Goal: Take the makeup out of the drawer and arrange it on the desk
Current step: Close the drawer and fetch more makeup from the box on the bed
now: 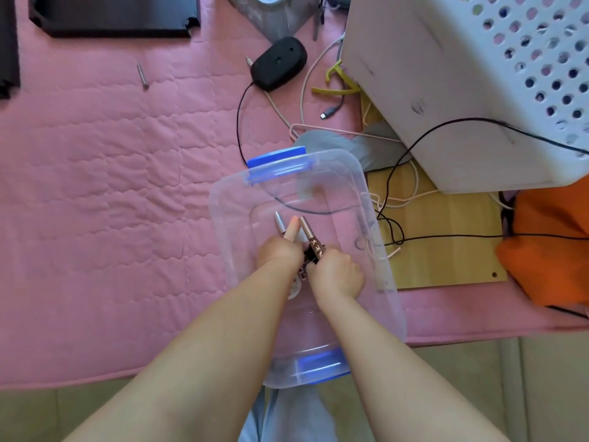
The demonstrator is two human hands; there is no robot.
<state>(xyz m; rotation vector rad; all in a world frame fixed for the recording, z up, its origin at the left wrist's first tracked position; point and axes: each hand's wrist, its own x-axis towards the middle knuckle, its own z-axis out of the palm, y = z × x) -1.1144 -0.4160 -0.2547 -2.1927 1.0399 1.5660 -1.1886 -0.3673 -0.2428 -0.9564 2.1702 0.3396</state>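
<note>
Inside the clear plastic storage box with blue latches, the left hand and right hand both clamp a bundle of slim rose-gold and silver makeup pens: light, rigid, probably slick, best gripped mid-barrel.

A pink quilted mat with stitched wavy lines fills the left of the frame, and a clear plastic box with blue latches sits at centre. At upper right stands a white basket dotted with round holes, beside black cables; orange cloth lies at the right edge, and a rose-gold tube shows in the box.
</note>
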